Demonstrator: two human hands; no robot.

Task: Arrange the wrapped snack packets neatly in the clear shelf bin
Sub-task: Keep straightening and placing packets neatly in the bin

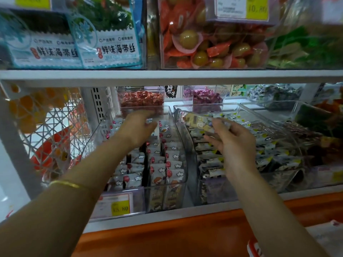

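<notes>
Reaching into a shop shelf, a person worked at two clear plastic bins side by side. In the left bin (183, 175) most of the tidying looked done: small pillow-shaped snack packets (167, 164), white film printed with clouds and red spots, stood on edge in close rows from front to back. The left hand (139, 127) stretched palm down over the far end of those rows, fingers out and gripping nothing that could be seen, though blur hid the fingertips. The right hand (235, 140) pinched one crinkly, glossy wrapped packet (198, 121) by its end, holding it in the air over the near corner of the right bin (274, 123). That bin appeared to be the work left: its dark-and-white packets (269, 158) lay overlapping at odd angles, only partly lined up. Both bins were hard, glassy and smooth-walled with rounded corners; a yellow price tag (120, 207) hung on the front of the left one.
</notes>
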